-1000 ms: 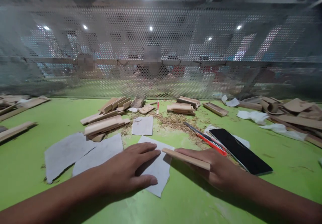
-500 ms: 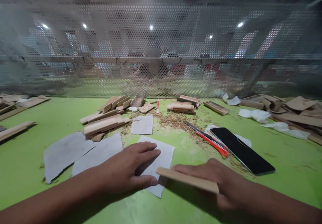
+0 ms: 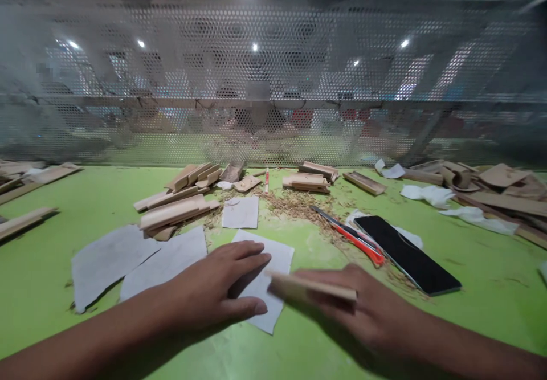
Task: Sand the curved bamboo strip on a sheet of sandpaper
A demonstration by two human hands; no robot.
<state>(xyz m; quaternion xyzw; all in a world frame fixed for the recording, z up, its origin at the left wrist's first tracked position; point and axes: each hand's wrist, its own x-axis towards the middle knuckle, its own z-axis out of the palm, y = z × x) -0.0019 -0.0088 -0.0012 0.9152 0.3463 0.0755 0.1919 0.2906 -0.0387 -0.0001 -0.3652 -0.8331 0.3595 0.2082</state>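
Hands are working near the front edge of the green counter (image 3: 51, 266). The left hand (image 3: 213, 289) is lying palm down with its fingers stretched flat and together, pressing on a grey sheet (image 3: 267, 274), its forearm reaching in from the front left corner. It is not closing on anything; its grip is flat and spread over the sheet. The right hand (image 3: 363, 306) is coming in from the front right corner, fingers curled, its grip clamped on a wood strip (image 3: 311, 287) that it is holding on edge. The strip is blurring, and its left end is lying over the right edge of the sheet, just beside the left fingertips. Beyond the right hand, a red cutter (image 3: 354, 236) and a black phone (image 3: 408, 253) are lying side by side. More grey sheets (image 3: 141, 260) are lying to the left, and wood pieces (image 3: 179, 209) and shavings (image 3: 299, 203) are sitting toward the back edge, below a mesh screen (image 3: 273, 84).
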